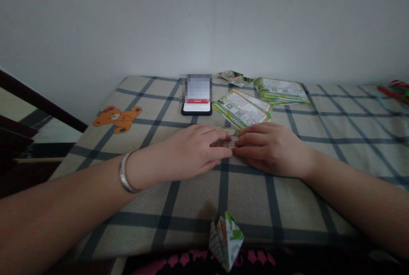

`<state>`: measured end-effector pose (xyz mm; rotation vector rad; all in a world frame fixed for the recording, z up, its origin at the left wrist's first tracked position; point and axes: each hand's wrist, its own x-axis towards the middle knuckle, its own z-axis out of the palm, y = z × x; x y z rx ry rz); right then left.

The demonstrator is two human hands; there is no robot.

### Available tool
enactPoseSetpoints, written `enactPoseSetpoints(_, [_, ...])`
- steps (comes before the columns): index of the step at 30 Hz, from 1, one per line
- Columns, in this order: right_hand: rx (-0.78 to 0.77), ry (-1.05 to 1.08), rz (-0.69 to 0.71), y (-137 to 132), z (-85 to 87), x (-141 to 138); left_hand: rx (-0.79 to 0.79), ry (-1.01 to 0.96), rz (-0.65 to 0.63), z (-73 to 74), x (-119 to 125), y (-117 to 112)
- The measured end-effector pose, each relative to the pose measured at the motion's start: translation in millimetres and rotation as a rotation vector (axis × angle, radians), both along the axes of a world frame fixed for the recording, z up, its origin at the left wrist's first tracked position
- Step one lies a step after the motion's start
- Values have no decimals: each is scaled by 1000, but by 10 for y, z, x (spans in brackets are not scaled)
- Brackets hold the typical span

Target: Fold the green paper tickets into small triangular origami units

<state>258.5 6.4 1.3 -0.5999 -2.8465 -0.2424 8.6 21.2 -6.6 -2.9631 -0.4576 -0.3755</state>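
A small piece of printed paper [229,137] lies on the tablecloth between my two hands, mostly hidden beneath the fingers. My left hand [200,149], with a silver bangle [125,172] on the wrist, reaches in from the left and has its curled fingers on the paper. From the other side, my right hand [271,147] grips the paper with its fingers bent and close together. The fingertips of both hands nearly meet over it. Close to me, at the table's front edge, stands a folded paper shape [227,241] with pointed tips, apart from both hands.
A phone [197,106] lies beyond my left hand. Loose printed flyers [244,111], a stack of flyers [283,91] and another folded paper piece [235,78] lie toward the wall. An orange bear picture [117,118] is on the checked cloth [153,206] at left.
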Motion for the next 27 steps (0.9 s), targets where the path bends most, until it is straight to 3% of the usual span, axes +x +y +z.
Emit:
enactPoseSetpoints(11, [-86, -27, -112, 1, 64, 20, -7, 30, 8, 31, 5, -10])
enactPoseSetpoints(27, [-59, -78, -165, 53, 69, 135, 23, 58, -29, 67, -14, -25])
